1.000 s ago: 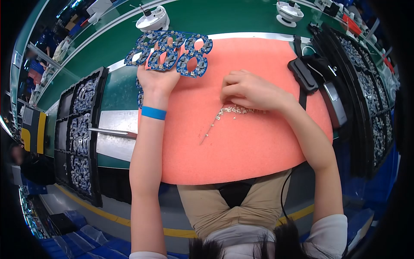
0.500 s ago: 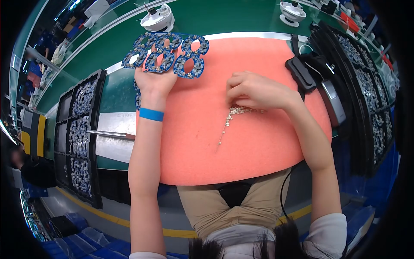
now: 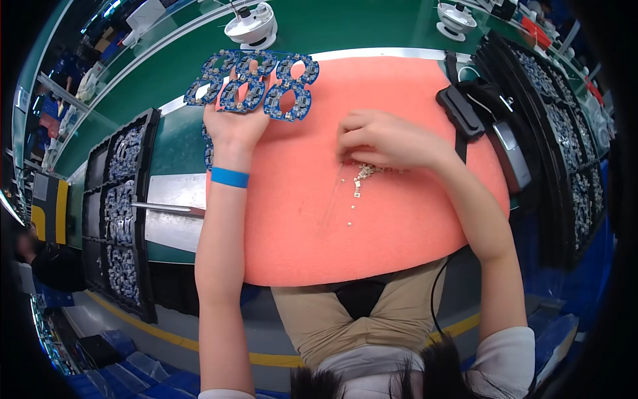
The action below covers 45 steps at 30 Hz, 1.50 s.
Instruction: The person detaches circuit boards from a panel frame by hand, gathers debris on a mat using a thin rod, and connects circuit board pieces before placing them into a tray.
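Note:
A blue circuit board panel (image 3: 242,94), made of several ring-shaped boards joined together, rests on my left hand (image 3: 232,128); the fingers are mostly hidden beneath it. My right hand (image 3: 380,138) is closed in a pinch over the pink mat (image 3: 299,249). From its fingertips a thin needle-like tool (image 3: 331,206) slants down toward me, smeared by motion. Tiny whitish components (image 3: 367,171) lie in a small heap under and beside this hand, with several strung out in a loose line toward me.
Black trays (image 3: 119,213) of blue boards stand at left, more trays (image 3: 555,133) at right. A metal plate (image 3: 176,216) with tweezers (image 3: 166,208) lies left of the mat. Black devices (image 3: 460,113) sit at its right edge. White bowl-like holders (image 3: 251,28) stand at the back.
My right hand has shifted slightly left, and the thin tool has swung left, away from the line of components. My left hand still holds the panel, nearly unmoved. The view has shifted slightly.

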Available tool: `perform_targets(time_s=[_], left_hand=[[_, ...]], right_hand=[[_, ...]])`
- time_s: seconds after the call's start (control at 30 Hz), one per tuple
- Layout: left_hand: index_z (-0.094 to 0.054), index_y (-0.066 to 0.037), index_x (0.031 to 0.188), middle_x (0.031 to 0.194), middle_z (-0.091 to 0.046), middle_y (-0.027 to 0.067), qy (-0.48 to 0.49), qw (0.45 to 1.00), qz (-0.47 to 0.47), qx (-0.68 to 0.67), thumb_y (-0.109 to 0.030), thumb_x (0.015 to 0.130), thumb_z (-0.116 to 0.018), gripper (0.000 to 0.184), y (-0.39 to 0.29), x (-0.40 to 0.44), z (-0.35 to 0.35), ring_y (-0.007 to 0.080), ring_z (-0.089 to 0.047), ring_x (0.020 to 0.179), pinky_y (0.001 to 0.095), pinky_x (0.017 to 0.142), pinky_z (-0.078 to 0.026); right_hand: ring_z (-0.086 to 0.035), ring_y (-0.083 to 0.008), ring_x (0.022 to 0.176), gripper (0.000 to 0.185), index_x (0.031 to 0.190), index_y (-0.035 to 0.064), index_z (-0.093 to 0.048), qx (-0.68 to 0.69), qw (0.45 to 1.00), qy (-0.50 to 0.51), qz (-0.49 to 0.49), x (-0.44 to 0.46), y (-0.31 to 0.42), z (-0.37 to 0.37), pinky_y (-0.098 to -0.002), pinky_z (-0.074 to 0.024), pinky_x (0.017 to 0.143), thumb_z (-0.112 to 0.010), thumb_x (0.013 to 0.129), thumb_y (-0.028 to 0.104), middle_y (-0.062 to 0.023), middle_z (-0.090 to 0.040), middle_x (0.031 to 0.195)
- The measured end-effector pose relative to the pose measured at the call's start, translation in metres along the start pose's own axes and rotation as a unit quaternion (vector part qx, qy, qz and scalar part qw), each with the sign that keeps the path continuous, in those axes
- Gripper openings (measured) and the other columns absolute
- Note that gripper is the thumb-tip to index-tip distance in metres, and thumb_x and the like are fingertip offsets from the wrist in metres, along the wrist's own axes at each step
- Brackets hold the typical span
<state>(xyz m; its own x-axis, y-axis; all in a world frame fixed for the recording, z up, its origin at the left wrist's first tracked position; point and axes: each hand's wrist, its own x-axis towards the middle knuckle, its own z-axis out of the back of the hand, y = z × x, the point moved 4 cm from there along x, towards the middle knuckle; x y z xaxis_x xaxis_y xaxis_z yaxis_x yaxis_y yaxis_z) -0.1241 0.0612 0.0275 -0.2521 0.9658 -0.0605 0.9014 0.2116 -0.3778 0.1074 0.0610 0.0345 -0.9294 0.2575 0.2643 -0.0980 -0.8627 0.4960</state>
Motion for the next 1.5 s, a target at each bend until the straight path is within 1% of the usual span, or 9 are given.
perform_targets(time_s=[0.23,0.3,0.7,0.83,0.9,1.13,1.3,1.33,1.5], left_hand=[[-0.041,-0.008,0.133,0.136,-0.046,0.0199,-0.006,1.0,-0.005,0.006,-0.034,0.095,-0.028,0.048,0.0,-0.002,-0.002,0.0371,-0.04,0.128,0.0535,0.109,-0.029],[-0.041,-0.008,0.134,0.136,-0.046,0.0201,-0.008,1.0,-0.001,0.002,-0.034,0.095,-0.028,0.048,0.0,-0.002,-0.002,0.0371,-0.04,0.128,0.0536,0.109,-0.029],[-0.04,-0.008,0.135,0.135,-0.045,0.0204,-0.003,1.0,0.003,-0.004,-0.035,0.096,-0.03,0.049,0.001,-0.001,-0.001,0.0389,-0.038,0.129,0.055,0.109,-0.029],[-0.041,-0.008,0.135,0.135,-0.046,0.0203,-0.003,1.0,0.004,-0.006,-0.035,0.096,-0.03,0.049,0.002,-0.004,-0.004,0.0391,-0.038,0.129,0.0552,0.109,-0.028],[-0.041,-0.008,0.135,0.136,-0.045,0.0201,-0.007,1.0,0.0,0.001,-0.034,0.096,-0.029,0.049,0.002,-0.004,-0.005,0.0382,-0.038,0.129,0.0548,0.109,-0.028],[-0.041,-0.008,0.136,0.137,-0.045,0.0193,-0.023,1.0,-0.001,-0.004,-0.034,0.095,-0.027,0.05,0.002,-0.004,-0.002,0.0368,-0.038,0.13,0.0537,0.11,-0.027],[-0.044,-0.009,0.134,0.137,-0.046,0.0186,-0.035,0.999,0.031,-0.001,-0.037,0.095,-0.023,0.052,0.014,-0.007,-0.005,0.0363,-0.038,0.13,0.0545,0.109,-0.028],[-0.045,-0.004,0.133,0.135,-0.047,0.0202,-0.049,0.999,0.017,-0.013,-0.032,0.095,-0.029,0.049,0.015,-0.008,-0.007,0.0405,-0.038,0.129,0.056,0.11,-0.025],[-0.046,-0.009,0.132,0.136,-0.046,0.019,-0.043,0.999,0.017,0.023,-0.037,0.094,-0.025,0.051,0.014,-0.004,-0.002,0.0363,-0.039,0.129,0.0549,0.109,-0.028]], right_hand=[[-0.054,-0.0239,0.093,0.007,0.086,0.0059,-0.064,-0.043,0.998,-0.019,0.041,0.002,-0.002,-0.006,-0.0348,-0.047,0.078,-0.062,0.079,0.006,-0.0062,-0.058,0.088],[-0.055,-0.0244,0.092,0.008,0.085,0.0048,-0.065,0.001,1.0,0.024,-0.018,-0.003,-0.002,0.001,-0.0349,-0.0468,0.078,-0.062,0.078,0.003,-0.0071,-0.058,0.087],[-0.057,-0.025,0.082,0.012,0.085,0.0016,-0.065,0.038,0.99,0.108,-0.088,-0.017,-0.006,0.012,-0.0362,-0.0476,0.071,-0.056,0.078,0.0,-0.0088,-0.057,0.084],[-0.057,-0.0249,0.085,0.011,0.085,0.0029,-0.065,0.003,0.995,0.082,-0.058,-0.013,-0.002,0.012,-0.0359,-0.0475,0.072,-0.057,0.078,0.001,-0.0083,-0.058,0.084],[-0.056,-0.0243,0.089,0.009,0.085,0.0044,-0.066,-0.028,0.998,0.019,-0.05,-0.009,-0.002,0.01,-0.0356,-0.0471,0.074,-0.059,0.078,0.003,-0.0076,-0.058,0.085],[-0.056,-0.0237,0.089,0.009,0.084,0.005,-0.066,-0.048,0.995,0.055,-0.064,-0.01,-0.004,0.01,-0.0352,-0.046,0.075,-0.06,0.077,0.003,-0.0073,-0.058,0.084],[-0.056,-0.0247,0.087,0.009,0.083,0.0028,-0.066,0.02,0.991,0.097,-0.095,-0.02,-0.01,0.014,-0.0349,-0.0458,0.076,-0.059,0.077,0.002,-0.008,-0.058,0.084],[-0.056,-0.0247,0.087,0.009,0.083,0.0028,-0.066,0.02,0.991,0.097,-0.096,-0.021,-0.01,0.015,-0.0349,-0.0458,0.076,-0.059,0.077,0.002,-0.008,-0.058,0.084],[-0.056,-0.0256,0.088,0.009,0.085,0.0024,-0.065,0.009,0.994,0.039,-0.099,-0.02,-0.011,0.018,-0.0362,-0.0458,0.078,-0.057,0.08,0.003,-0.01,-0.059,0.086]])
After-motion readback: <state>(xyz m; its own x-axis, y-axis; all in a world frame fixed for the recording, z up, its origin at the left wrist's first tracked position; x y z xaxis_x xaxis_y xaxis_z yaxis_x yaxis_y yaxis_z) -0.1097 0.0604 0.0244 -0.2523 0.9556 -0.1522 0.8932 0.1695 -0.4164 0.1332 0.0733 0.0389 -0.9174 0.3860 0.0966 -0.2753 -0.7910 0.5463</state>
